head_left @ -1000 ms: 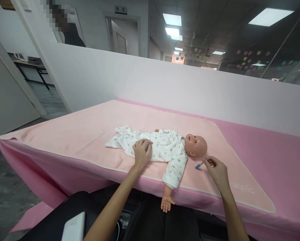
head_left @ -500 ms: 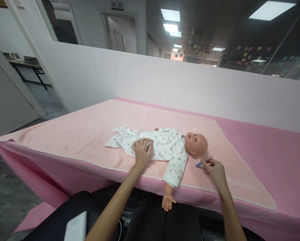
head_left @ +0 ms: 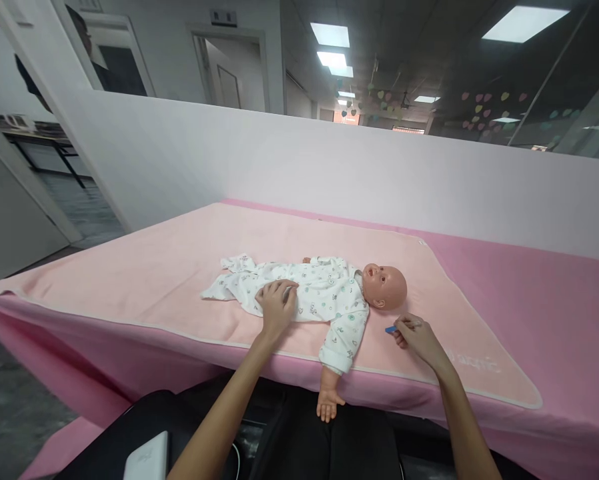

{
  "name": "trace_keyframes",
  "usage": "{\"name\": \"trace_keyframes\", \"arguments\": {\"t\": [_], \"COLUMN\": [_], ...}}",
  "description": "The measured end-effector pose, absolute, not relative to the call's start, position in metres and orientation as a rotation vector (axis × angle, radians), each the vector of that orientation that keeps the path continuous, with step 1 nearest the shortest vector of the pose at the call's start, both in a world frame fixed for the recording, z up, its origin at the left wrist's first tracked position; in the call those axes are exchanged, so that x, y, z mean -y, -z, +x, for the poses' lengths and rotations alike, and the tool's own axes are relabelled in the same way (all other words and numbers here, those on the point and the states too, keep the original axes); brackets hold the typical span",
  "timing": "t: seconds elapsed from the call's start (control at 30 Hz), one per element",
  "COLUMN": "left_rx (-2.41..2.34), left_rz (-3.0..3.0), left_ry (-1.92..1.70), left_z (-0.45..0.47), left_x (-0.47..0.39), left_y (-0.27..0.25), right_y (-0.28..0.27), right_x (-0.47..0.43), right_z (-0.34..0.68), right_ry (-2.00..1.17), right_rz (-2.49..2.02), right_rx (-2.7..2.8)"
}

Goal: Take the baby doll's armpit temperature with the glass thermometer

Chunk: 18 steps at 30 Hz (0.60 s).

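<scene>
A baby doll (head_left: 324,293) in a white patterned sleepsuit lies face up, its head on the right. My left hand (head_left: 278,303) rests on the suit at the doll's lower body, with loosely curved fingers and the thumb apart from them. Below the doll's head, my right hand (head_left: 413,333) is closed on a small blue-ended stick (head_left: 391,329). Fingers hide most of the stick, so its kind does not show. One doll arm (head_left: 330,393) hangs over the near table edge.
A peach mat (head_left: 169,267) covers much of the table, over a pink cloth (head_left: 554,300). Behind stands a white half wall (head_left: 379,180) with glass above. A white flat device (head_left: 147,459) lies on my dark-clothed lap. A person (head_left: 87,33) shows partly at upper left.
My right hand has turned over the stick, whose pale far end is now mostly covered. My left hand stays on the suit. The whole view has shifted slightly.
</scene>
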<state>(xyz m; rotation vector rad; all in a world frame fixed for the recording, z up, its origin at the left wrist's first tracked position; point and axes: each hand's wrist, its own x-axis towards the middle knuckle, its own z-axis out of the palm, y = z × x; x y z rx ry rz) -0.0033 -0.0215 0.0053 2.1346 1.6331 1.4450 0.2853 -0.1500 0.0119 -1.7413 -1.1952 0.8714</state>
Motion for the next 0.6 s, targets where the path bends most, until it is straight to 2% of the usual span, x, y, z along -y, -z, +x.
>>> {"name": "trace_keyframes", "arguments": {"t": [0.1,0.27,0.33,0.4,0.47,0.6], "left_rx": [-1.635,-1.641,-1.652,-1.657,-1.652,-1.647], "left_rz": [2.132,2.143,2.141,2.143,2.15,2.143], "left_ry": [-1.454,-1.432,-1.422,-1.41,-1.407,-1.41], "left_z": [-0.004,-0.004,-0.004,-0.004,-0.004,-0.004], "left_x": [0.021,0.021,0.021,0.021,0.021,0.021], "left_y": [-0.004,-0.004,-0.004,-0.005,-0.005,-0.006], "right_y": [-0.011,-0.028,-0.053,-0.091,-0.137,-0.196], "right_x": [0.153,0.154,0.152,0.151,0.153,0.161], "right_z": [0.281,0.268,0.263,0.264,0.271,0.288], "right_ry": [-0.863,-0.607,-0.606,-0.766,-0.861,-0.569], "right_rz": [-1.741,-1.838,-1.816,-1.719,-1.581,-1.082], "right_rx": [1.276,1.615,1.852,2.031,2.015,1.562]}}
